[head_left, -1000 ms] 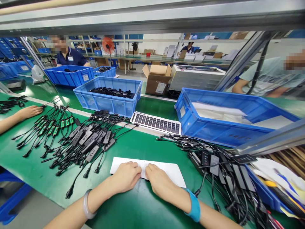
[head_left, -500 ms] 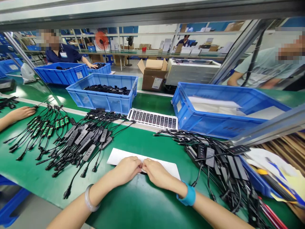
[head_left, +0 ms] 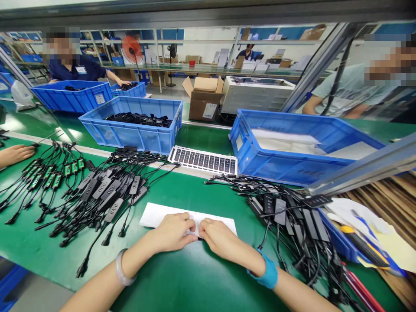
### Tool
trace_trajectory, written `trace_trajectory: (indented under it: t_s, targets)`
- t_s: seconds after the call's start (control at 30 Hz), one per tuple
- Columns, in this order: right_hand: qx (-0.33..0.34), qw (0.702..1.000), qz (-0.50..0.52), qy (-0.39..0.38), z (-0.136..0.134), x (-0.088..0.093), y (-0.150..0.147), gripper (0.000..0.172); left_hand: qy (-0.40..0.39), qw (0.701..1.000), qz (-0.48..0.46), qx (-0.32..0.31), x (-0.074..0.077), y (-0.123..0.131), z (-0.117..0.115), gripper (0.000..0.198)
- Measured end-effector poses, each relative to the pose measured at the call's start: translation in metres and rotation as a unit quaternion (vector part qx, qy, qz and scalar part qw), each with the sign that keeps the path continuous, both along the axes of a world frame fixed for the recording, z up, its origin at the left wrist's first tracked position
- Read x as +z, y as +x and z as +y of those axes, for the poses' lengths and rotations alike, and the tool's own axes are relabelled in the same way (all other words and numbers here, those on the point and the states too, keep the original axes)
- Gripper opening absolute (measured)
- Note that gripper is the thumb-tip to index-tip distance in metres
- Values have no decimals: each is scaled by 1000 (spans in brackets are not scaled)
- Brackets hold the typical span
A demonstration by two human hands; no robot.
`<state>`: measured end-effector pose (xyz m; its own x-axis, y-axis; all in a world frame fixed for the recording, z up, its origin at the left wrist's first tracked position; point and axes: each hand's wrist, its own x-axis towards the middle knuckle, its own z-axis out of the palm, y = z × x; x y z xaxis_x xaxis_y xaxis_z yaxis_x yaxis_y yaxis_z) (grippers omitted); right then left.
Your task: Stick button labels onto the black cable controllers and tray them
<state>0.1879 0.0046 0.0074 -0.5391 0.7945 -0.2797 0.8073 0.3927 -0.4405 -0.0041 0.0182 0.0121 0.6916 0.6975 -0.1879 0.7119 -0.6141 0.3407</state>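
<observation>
A white backing sheet lies flat on the green belt in front of me. My left hand and my right hand rest on its near edge, fingertips almost touching. Both have curled fingers pinching at something small and dark between them that I cannot make out. A sheet of black stickers lies farther back. A pile of black inline controllers with cables spreads to the left, and another pile of cabled black modules lies to the right.
A blue bin with black parts stands behind the left pile, and a larger blue bin holds white sheets at right. Another person's hand rests at the far left by green-bodied cables. Other people sit across the line.
My hands have stayed on the white sheet's near edge, fingertips drawn closer together. The view has shifted slightly, so everything sits a little lower and to the left.
</observation>
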Motion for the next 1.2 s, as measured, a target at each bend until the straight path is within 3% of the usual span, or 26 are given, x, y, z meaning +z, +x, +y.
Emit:
trace_trajectory:
  t_s: [0.17, 0.47, 0.63, 0.8, 1.0, 1.2]
  targets:
    - [-11, 1000, 0, -10, 4, 2, -3, 21, 14, 1000, 22, -11, -5, 13, 6, 21]
    - [-9, 998, -56, -16, -3, 17, 17, 22, 38, 997, 67, 9, 1, 23, -2, 19]
    - [-12, 997, -80, 19, -3, 10, 24, 25, 49, 996, 52, -47, 2, 28, 1, 19]
    - [15, 999, -15, -32, 8, 10, 30, 16, 56, 993, 32, -96, -5, 39, 10, 20]
    - [-63, 997, -38, 10, 0, 4, 20, 24, 72, 993, 42, -77, -10, 47, 10, 21]
    - [-19, 999, 26, -40, 2, 12, 46, 14, 72, 994, 48, -64, -7, 46, 9, 19]
